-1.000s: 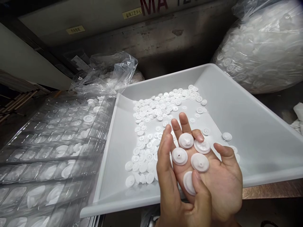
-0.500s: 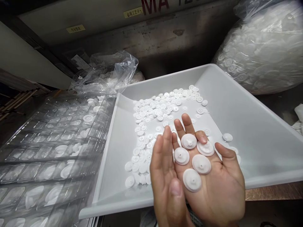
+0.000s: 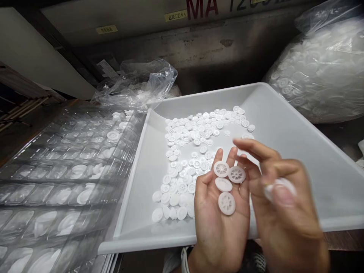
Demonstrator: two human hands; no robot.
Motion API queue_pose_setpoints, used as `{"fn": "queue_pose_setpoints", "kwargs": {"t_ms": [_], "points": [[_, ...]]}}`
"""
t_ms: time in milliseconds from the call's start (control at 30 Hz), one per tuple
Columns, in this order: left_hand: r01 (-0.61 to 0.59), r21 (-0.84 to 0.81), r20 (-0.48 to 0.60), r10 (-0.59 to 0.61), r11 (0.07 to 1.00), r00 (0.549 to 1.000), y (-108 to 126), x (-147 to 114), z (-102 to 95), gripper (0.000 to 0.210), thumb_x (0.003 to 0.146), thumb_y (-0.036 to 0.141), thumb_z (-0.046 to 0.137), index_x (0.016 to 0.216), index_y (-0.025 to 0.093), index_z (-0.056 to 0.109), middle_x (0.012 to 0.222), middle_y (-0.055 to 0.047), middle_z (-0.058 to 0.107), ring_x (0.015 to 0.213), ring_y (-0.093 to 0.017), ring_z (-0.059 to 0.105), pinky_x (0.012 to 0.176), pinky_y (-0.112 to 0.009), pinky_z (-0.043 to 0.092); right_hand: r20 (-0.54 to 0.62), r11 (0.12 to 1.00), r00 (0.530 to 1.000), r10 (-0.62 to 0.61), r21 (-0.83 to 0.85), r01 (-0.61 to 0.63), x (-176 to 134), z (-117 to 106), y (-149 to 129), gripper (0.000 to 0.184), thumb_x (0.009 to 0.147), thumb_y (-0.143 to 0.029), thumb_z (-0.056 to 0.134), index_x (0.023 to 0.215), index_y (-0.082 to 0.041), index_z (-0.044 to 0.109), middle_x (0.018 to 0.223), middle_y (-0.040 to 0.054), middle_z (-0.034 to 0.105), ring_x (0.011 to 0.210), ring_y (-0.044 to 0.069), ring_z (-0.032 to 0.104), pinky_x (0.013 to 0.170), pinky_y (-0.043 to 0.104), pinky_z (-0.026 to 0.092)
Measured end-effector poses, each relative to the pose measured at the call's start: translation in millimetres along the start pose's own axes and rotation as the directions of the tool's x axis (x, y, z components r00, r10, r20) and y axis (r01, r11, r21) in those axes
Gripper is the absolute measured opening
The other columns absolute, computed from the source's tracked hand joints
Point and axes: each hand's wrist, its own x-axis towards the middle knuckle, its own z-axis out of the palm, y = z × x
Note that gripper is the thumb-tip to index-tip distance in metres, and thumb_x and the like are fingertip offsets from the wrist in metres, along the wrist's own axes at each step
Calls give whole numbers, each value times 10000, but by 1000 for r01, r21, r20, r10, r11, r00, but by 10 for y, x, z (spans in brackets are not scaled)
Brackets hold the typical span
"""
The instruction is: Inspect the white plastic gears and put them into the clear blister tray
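Observation:
My left hand [image 3: 220, 220] is palm up over the tray, fingers slightly curled, holding several small white plastic gears [image 3: 226, 203]. Most of these show their spoked side; one [image 3: 223, 184] shows a plain face. Just to the right, my right hand [image 3: 287, 204] is raised and blurred by motion. Between its thumb and bent fingers it pinches another white gear [image 3: 280, 190], partly covered by the thumb. Below both hands, many like gears [image 3: 182, 187] lie loose in the light grey tray [image 3: 301, 151], heaped mostly along its left and far sides.
Left of the tray lie stacked clear plastic blister trays [image 3: 57, 170], some pockets holding white parts. An opened clear bag [image 3: 139, 83] sits behind them. A large bag full of white gears [image 3: 321, 72] stands at the right, beyond the tray wall.
The gears have passed from my right palm to my left palm and now mostly show their spoked side. My right hand has moved off to the right, pinching one gear.

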Motion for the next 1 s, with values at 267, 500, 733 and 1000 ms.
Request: {"fn": "queue_pose_setpoints", "kwargs": {"t_ms": [267,500,733,1000], "points": [[117,-242,226,-61,963,972,-44,-60,-134,574,746,125,635,1306,202,734,1385,-91,780,1335,-221,708,1108,-298,596,203,926,979,-23,-365,98,-21,-399,-55,150,1100,-167,536,1069,-252,655,843,-3,607,672,103,613,560,173,505],[155,-242,233,-98,958,968,-19,-63,-129,652,686,170,623,1324,198,754,1394,-109,771,1329,-236,715,1117,-367,601,511,656,850,-127,-600,458,-85,-423,-117,190,1094,-150,582,1266,-211,634,935,23,655,829,102,692,711,139,559],[171,-223,212,-123,960,969,-39,-63,-112,682,681,189,610,1353,209,730,1378,-104,783,1388,-278,673,1220,-466,524,546,556,819,-175,-632,540,-88,-484,-60,202,1075,-141,623,1253,-222,672,840,1,643,736,108,698,676,196,571],[174,-226,208,-127,959,970,-65,-62,-115,658,726,154,616,1377,214,682,1354,-107,795,1329,-255,715,1185,-432,554,418,576,887,-196,-683,449,-121,-405,-49,195,1035,-385,715,1161,-282,823,740,31,613,668,164,656,572,233,545]]}}
